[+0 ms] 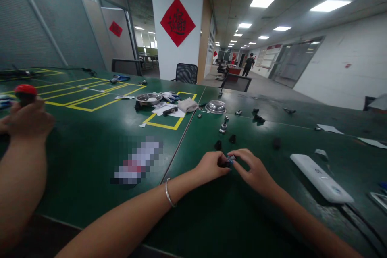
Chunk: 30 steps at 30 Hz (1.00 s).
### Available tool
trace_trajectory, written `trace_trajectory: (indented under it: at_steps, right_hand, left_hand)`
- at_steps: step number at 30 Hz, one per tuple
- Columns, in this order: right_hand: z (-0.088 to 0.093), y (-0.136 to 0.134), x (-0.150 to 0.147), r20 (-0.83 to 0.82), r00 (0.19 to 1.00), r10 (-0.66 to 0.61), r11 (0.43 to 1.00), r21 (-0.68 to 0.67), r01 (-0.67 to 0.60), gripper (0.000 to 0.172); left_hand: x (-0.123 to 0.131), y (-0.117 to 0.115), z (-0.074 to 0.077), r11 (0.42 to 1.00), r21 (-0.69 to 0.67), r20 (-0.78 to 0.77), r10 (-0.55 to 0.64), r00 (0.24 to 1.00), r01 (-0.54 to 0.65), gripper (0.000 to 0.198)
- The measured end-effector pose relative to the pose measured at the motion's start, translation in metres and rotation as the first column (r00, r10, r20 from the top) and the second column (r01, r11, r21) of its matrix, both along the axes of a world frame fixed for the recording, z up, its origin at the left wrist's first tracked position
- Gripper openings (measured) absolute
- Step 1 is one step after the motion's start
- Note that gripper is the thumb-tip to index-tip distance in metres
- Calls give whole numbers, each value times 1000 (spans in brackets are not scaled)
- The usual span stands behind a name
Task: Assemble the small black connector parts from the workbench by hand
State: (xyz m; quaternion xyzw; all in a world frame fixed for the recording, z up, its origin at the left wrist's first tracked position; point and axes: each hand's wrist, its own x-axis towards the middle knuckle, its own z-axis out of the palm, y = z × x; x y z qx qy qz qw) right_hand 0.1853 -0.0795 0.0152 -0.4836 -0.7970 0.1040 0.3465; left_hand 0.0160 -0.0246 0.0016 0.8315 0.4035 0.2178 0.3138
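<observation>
My left hand [211, 165], with a silver bangle [169, 193] on its wrist, is closed on a small dark part with blue and silver bits [231, 159]. My right hand [252, 168] pinches the same part from the other side, thumb and forefinger at its edge. Fingers cover much of it, so I cannot tell its kind. Just beyond the fingertips, two small black pieces [232, 139] sit on the green table [190, 209]. Behind them stands a shiny metal fitting [223, 125].
A co-worker's hand [30, 123] grips a red-topped object [26, 90] at the left. A blurred-out object [139, 161] lies left of my arms, a white power bank-like box [320, 177] with cables at right. Metal bowls [215, 107], gloves and a cloth [188, 105] lie farther back.
</observation>
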Motion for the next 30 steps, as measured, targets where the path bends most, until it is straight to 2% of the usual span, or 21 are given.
trace_trajectory:
  at_steps: [5, 8, 11, 16, 22, 28, 30]
  right_hand:
    - [-5, -4, -2, 26, 990, 142, 990, -12, -141, 32]
    - [-9, -2, -1, -9, 988, 155, 988, -25, -155, 38]
    - [-11, 0, -3, -61, 994, 94, 995, -34, -97, 37]
    - [-14, 3, -11, -111, 993, -46, 998, -40, 42, 24]
    - [-15, 0, -14, -162, 987, -16, 999, 33, 22, 30]
    - [-23, 4, -14, -229, 968, -104, 995, -18, 103, 18]
    - [-25, 4, -13, -232, 965, -119, 993, -32, 115, 22]
  left_hand:
    - [3, 0, -8, 1000, -12, 46, 25, 999, -25, 18]
    - [4, -1, -10, 999, -2, 65, 32, 997, -32, 16]
    - [6, -1, -12, 999, 16, 85, 27, 996, -28, 12]
    - [8, -1, -15, 999, 38, 89, 30, 996, -33, 10]
    - [9, 0, -15, 995, 69, 53, 62, 997, -65, 9]
    - [9, 0, -15, 993, 103, 33, 50, 998, -53, 7]
    - [9, -1, -13, 995, 92, 41, 36, 999, -40, 5]
